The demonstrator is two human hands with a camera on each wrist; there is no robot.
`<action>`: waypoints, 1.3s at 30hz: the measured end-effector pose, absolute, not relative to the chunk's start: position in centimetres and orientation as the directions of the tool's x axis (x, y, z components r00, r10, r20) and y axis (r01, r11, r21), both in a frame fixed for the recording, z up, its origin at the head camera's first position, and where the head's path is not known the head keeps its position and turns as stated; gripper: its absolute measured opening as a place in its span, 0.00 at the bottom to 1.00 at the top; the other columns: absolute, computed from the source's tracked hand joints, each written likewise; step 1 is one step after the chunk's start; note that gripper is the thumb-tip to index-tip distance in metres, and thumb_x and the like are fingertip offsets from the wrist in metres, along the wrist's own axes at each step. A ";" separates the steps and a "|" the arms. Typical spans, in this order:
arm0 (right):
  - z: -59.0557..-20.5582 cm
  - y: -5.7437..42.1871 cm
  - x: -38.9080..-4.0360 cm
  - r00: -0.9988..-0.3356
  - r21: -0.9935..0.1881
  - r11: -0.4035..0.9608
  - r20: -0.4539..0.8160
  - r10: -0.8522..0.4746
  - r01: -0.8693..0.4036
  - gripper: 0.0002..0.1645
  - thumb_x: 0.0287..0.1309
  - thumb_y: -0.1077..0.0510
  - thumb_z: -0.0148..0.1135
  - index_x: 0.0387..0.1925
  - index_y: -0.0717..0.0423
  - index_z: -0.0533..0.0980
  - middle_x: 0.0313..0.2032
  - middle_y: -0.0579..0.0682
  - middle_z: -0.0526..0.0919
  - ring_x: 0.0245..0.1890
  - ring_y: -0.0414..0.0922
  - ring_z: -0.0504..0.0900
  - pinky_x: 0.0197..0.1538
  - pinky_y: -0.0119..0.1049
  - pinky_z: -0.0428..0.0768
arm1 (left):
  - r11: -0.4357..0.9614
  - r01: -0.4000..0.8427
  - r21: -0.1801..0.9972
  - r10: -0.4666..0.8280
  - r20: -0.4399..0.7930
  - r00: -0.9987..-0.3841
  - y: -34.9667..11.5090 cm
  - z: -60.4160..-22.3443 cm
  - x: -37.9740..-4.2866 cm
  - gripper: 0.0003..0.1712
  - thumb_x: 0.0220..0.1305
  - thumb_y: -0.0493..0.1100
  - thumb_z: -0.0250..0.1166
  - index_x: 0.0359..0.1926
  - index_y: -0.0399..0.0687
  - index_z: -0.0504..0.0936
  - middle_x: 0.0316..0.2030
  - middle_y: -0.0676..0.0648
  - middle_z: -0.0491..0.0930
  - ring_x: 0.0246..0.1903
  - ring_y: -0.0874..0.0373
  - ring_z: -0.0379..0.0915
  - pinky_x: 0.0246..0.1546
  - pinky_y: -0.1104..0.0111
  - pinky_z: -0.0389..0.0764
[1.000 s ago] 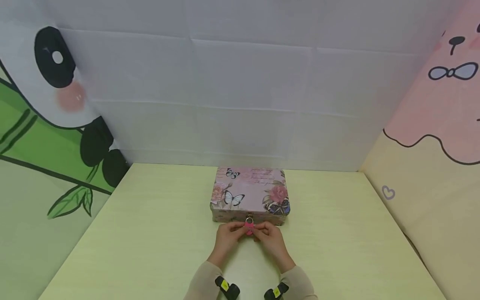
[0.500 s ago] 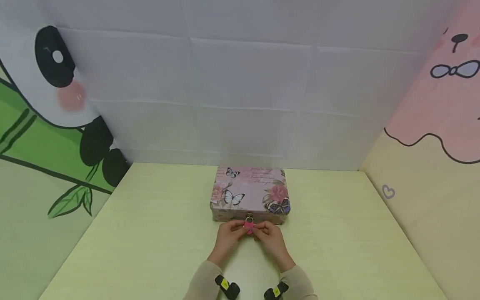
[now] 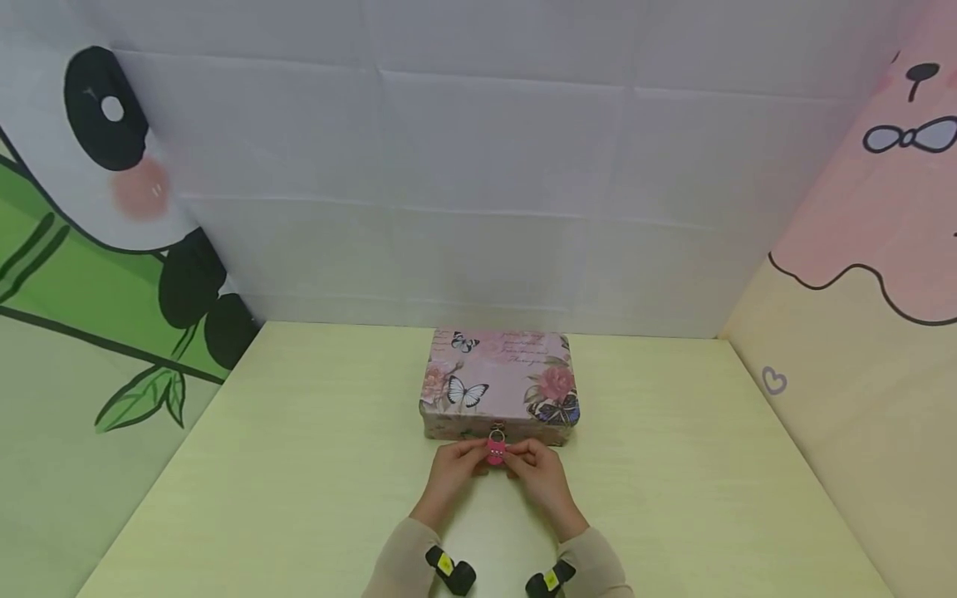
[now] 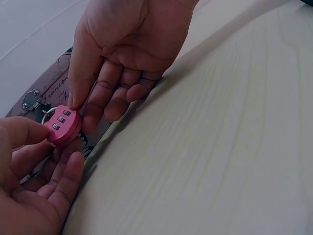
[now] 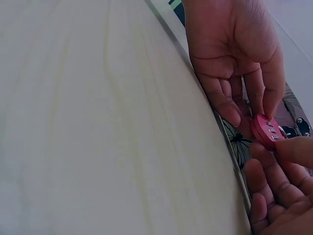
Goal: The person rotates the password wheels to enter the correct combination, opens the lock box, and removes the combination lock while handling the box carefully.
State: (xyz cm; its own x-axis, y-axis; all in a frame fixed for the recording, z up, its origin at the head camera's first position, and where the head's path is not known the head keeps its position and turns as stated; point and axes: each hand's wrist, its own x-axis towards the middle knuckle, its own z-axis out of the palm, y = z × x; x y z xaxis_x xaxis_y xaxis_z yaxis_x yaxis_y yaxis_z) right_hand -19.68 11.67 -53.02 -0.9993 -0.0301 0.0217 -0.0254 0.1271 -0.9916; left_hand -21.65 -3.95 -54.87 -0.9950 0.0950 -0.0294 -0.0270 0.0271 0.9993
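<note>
A small pink combination padlock with number dials on its face is held at the front of a flowered tin box. Its metal shackle meets the clasp on the box front; whether it is fastened cannot be told. My left hand pinches the padlock's left side between thumb and fingers. From the other side my right hand pinches it, the thumb near the dials. Both wrist views show the dials facing up between the fingertips, with other fingers loosely curled below.
The box lies lid down-shut on a pale wood-grain table, near the white back wall cloth. Cartoon-printed side cloths stand at left and right. Black straps with cameras sit on both wrists.
Both hands stay at the padlock. Its face has tilted slightly, so the dials show more clearly in the head view, and the left fingers have shifted a little.
</note>
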 end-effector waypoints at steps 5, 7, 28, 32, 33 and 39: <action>-53.1 11.7 -19.7 -0.999 -0.991 0.132 0.020 -0.030 -0.024 0.07 0.64 0.71 0.60 0.37 0.77 0.76 0.32 0.68 0.85 0.28 0.49 0.82 0.31 0.30 0.81 | 0.015 -0.039 0.999 0.090 -0.040 -0.995 -4.0 -54.5 -21.5 0.16 0.68 0.32 0.60 0.49 0.18 0.79 0.45 0.28 0.82 0.33 0.54 0.84 0.33 0.68 0.86; -53.3 11.7 -19.7 -0.999 -0.992 0.125 0.019 -0.026 -0.022 0.08 0.64 0.70 0.61 0.38 0.76 0.76 0.32 0.66 0.85 0.28 0.47 0.82 0.31 0.29 0.80 | 0.010 -0.043 0.999 0.091 -0.044 -0.995 -4.0 -54.4 -21.4 0.16 0.68 0.32 0.61 0.49 0.19 0.79 0.44 0.28 0.82 0.32 0.56 0.84 0.32 0.69 0.86; -52.3 11.7 -19.2 -0.999 -0.992 0.120 0.021 -0.030 -0.025 0.08 0.64 0.71 0.59 0.38 0.79 0.75 0.32 0.70 0.84 0.28 0.48 0.81 0.32 0.30 0.80 | 0.018 0.064 0.998 0.133 0.061 -0.989 -3.9 -54.9 -21.6 0.14 0.64 0.26 0.63 0.46 0.15 0.77 0.40 0.25 0.82 0.40 0.39 0.83 0.38 0.61 0.86; -52.8 11.7 -19.4 -0.999 -0.992 0.126 0.026 -0.030 -0.030 0.08 0.63 0.71 0.60 0.38 0.78 0.76 0.32 0.68 0.85 0.27 0.45 0.81 0.32 0.29 0.80 | 0.008 0.072 0.997 0.118 0.071 -0.990 -3.7 -54.6 -21.4 0.14 0.62 0.26 0.64 0.46 0.15 0.78 0.39 0.26 0.83 0.39 0.43 0.84 0.37 0.64 0.86; -53.4 11.8 -19.6 -0.999 -0.992 0.123 0.027 -0.028 -0.030 0.08 0.63 0.70 0.61 0.38 0.77 0.76 0.32 0.67 0.85 0.27 0.44 0.81 0.31 0.28 0.80 | 0.015 0.083 0.996 0.117 0.080 -0.990 -3.6 -54.6 -21.4 0.14 0.62 0.26 0.64 0.45 0.16 0.78 0.39 0.26 0.83 0.38 0.45 0.84 0.37 0.64 0.86; -53.9 11.8 -19.8 -0.999 -0.992 0.119 0.032 -0.023 -0.034 0.08 0.63 0.69 0.62 0.38 0.75 0.76 0.32 0.63 0.86 0.27 0.42 0.81 0.31 0.27 0.80 | 0.043 0.087 0.995 0.106 0.082 -0.991 -3.7 -55.0 -21.5 0.14 0.62 0.27 0.65 0.46 0.18 0.79 0.39 0.28 0.84 0.36 0.52 0.84 0.36 0.67 0.86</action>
